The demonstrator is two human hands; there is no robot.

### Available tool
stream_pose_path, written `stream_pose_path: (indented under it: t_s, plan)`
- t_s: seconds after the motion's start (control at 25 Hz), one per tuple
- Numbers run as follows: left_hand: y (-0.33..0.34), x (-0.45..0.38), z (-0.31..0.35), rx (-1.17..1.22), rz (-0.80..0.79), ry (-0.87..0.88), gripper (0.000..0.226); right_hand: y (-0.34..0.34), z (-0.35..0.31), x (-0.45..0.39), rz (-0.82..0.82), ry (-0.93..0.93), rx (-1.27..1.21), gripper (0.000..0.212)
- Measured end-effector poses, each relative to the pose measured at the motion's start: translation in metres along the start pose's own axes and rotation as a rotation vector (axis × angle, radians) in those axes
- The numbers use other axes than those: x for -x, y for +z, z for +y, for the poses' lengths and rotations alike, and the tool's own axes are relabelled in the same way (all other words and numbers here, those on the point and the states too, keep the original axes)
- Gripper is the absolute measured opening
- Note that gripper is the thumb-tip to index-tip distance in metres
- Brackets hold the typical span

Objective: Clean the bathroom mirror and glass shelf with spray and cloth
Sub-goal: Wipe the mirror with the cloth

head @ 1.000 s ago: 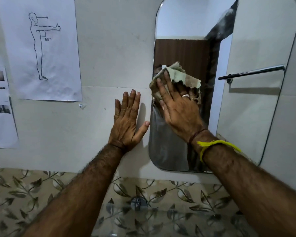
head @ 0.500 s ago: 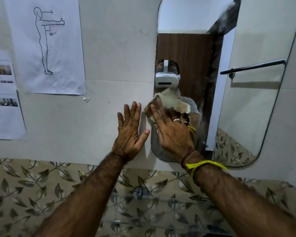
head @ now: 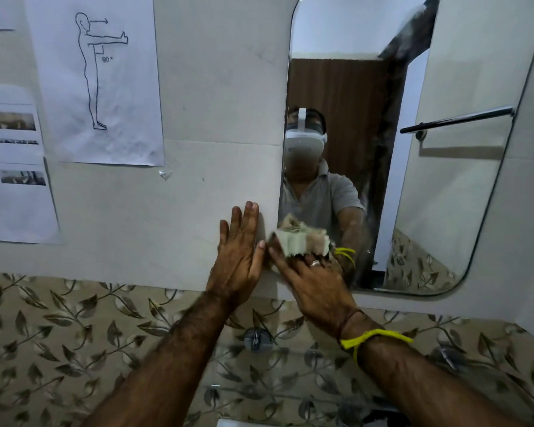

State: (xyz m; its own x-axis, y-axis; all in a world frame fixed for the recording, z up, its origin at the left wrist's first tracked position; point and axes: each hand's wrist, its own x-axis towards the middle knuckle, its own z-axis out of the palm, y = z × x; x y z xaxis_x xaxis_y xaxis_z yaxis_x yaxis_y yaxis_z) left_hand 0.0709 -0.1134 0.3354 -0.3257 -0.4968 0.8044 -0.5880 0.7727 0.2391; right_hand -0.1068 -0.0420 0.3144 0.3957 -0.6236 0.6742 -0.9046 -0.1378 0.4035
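Note:
The rounded wall mirror point(head: 463, 192) hangs on the white wall. My right hand point(head: 313, 283), with a yellow thread at the wrist, presses a crumpled beige cloth point(head: 301, 241) flat against the mirror's lower left corner; the cloth covers the fingertips. My left hand point(head: 239, 257) lies flat on the wall just left of the mirror's edge, fingers straight and pointing up. Below the hands the clear glass shelf point(head: 259, 386) juts out over leaf-patterned tiles, held by a round metal bracket point(head: 256, 339). No spray bottle is in view.
Paper sheets are taped to the wall at the left: a standing-figure drawing point(head: 96, 78) and a photo sheet point(head: 13, 167). The mirror reflects a person in a headset, a brown door and a towel bar point(head: 457, 120). Leaf-patterned tiles point(head: 59, 334) run under the white wall.
My right hand has slid the cloth down the mirror's left side from mid-height to the bottom corner. My left hand stays flat on the wall. The view has tilted upward.

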Motion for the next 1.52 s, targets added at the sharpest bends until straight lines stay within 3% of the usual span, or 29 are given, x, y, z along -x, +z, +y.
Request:
stream_pose_path:
  t_s: [0.08,0.24,0.44,0.64,0.8,0.88,1.04,1.16,1.24,1.4,1.52]
  plan:
    - [0.000,0.001,-0.003,-0.050,-0.002,-0.003,0.066,-0.004,0.010,0.018,-0.063,-0.080,0.044,0.081]
    - [0.007,0.000,0.004,-0.112,-0.007,-0.030,0.070,-0.007,0.011,0.006,-0.006,0.104,0.074,0.084]
    - [0.009,0.004,0.010,-0.227,-0.027,-0.078,0.070,-0.012,0.032,0.033,-0.205,-0.056,-0.001,0.083]
    - [0.017,0.006,0.021,-0.302,-0.027,-0.141,0.071,-0.023,0.028,0.005,-0.069,0.197,0.020,0.080]
    - [0.014,0.005,0.021,-0.339,-0.015,-0.152,0.070,-0.024,0.039,0.017,-0.129,-0.069,0.077,0.085]
    - [0.010,0.005,0.019,-0.372,0.017,-0.126,0.068,-0.035,0.060,0.018,-0.143,-0.080,0.146,0.082]
    - [0.005,-0.005,0.032,-0.395,0.152,-0.124,0.065,-0.052,0.058,-0.035,0.031,0.218,0.103,0.074]
    - [-0.013,-0.040,0.054,-0.170,0.286,-0.165,0.064,-0.052,0.067,-0.044,-0.050,-0.031,0.137,0.079]
    - [-0.027,-0.065,0.063,-0.077,0.352,-0.063,0.063,-0.065,0.087,-0.043,-0.048,-0.063,0.173,0.076]
    - [-0.047,-0.113,0.065,-0.061,0.404,0.229,0.059,-0.091,0.096,-0.091,0.152,0.152,0.193,0.070]
    - [-0.056,-0.153,0.059,0.027,0.421,0.343,0.064,-0.095,0.101,-0.110,0.173,-0.109,0.216,0.062]
